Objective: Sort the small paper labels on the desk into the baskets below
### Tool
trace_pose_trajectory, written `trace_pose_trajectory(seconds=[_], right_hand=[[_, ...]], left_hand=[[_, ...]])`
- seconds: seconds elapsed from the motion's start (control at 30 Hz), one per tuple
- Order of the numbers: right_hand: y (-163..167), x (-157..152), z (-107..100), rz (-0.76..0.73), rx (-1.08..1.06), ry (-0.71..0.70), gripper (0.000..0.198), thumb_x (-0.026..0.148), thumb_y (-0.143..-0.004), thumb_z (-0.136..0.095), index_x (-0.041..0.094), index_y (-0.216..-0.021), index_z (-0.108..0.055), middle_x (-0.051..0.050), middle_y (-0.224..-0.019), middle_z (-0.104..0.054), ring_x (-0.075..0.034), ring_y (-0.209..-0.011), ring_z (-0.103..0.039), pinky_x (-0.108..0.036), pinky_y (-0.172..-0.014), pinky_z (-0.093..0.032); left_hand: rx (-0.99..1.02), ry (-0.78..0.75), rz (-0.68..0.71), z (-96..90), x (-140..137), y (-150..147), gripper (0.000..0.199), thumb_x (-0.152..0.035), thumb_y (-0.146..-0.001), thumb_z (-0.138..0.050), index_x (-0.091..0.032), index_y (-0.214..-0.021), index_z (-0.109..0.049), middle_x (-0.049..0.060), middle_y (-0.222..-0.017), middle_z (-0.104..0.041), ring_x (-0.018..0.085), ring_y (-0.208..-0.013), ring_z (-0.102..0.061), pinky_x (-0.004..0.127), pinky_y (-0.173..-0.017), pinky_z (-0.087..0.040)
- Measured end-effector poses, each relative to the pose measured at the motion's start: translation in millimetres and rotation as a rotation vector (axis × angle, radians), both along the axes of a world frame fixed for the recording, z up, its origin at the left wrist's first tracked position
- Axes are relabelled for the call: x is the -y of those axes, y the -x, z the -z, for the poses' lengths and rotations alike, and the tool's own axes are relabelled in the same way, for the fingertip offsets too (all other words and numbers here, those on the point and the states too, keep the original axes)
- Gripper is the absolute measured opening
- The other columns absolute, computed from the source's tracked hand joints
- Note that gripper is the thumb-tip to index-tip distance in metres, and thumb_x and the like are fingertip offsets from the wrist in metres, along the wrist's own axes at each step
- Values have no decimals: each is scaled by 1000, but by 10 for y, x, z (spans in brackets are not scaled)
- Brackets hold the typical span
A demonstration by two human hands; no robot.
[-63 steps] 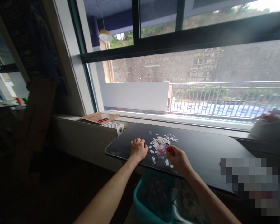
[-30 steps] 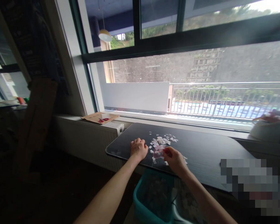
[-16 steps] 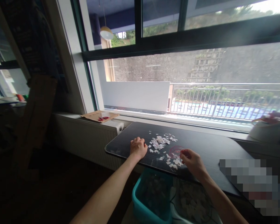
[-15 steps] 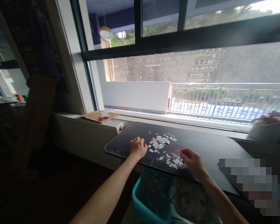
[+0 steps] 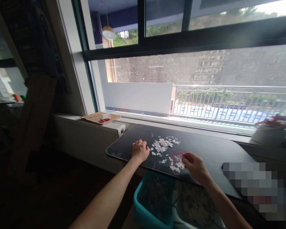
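My right hand (image 5: 194, 163) is closed in a pinch on the edge of a flat, round red openwork disc (image 5: 175, 156), low over the dark table (image 5: 205, 143). The disc's exact kind is unclear. Partly beneath and beside it lies a small group of white paper scraps (image 5: 175, 168). A larger heap of paper scraps (image 5: 162, 144) is spread between my hands. At the heap's left, my left hand (image 5: 140, 150) rests on the tabletop with its fingers curled; whatever they may hold is hidden.
Below the table's front edge stand a turquoise bin (image 5: 138, 203) and a pale bin (image 5: 181, 222), both with scraps inside. Red-handled scissors (image 5: 104, 120) lie on brown paper (image 5: 92, 117) by the radiator (image 5: 90, 143). A white pot (image 5: 264, 133) stands on the sill at right.
My right hand has shifted slightly left with the red disc, which now covers more of the nearer scraps. My left hand stays in place.
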State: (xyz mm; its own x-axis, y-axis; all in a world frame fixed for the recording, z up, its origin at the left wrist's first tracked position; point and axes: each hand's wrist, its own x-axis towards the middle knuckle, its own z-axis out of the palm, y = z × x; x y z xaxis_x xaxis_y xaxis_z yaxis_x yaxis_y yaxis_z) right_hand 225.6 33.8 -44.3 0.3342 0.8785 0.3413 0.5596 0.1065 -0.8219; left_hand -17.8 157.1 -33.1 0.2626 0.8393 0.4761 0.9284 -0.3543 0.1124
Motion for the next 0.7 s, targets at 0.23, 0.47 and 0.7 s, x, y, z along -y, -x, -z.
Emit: trace_pose_trajectory(seconds=[0.23,0.47,0.7], right_hand=[[190,-85,-47,-34,39,-60,23,38,-74,-54,19,-81,-64,-3,-69,-68,-17,-60,-62,-26,-56,-47],[307,-28,-61,-57,91,-1,22,37,-75,-53,19,-80,-64,-3,-66,-67,-17,-59,-62,-26,-55,-46],[226,8,-66,-36,51,14,21,36,-71,-54,20,-77,-64,-3,-67,-68,-18,-60,-62,-26,-55,-46]], left_hand=[[-4,16,0,-17,11,-1,19,-27,-83,-46,-18,-91,-62,9,-96,-57,23,-93,-52,37,-84,-37],[-8,11,-12,-23,18,-2,18,-27,-82,-47,-19,-90,-61,9,-96,-58,24,-93,-52,37,-83,-37],[-8,-16,-11,-10,14,-2,19,-26,-81,-47,-18,-90,-62,9,-95,-58,24,-92,-52,37,-82,-38]])
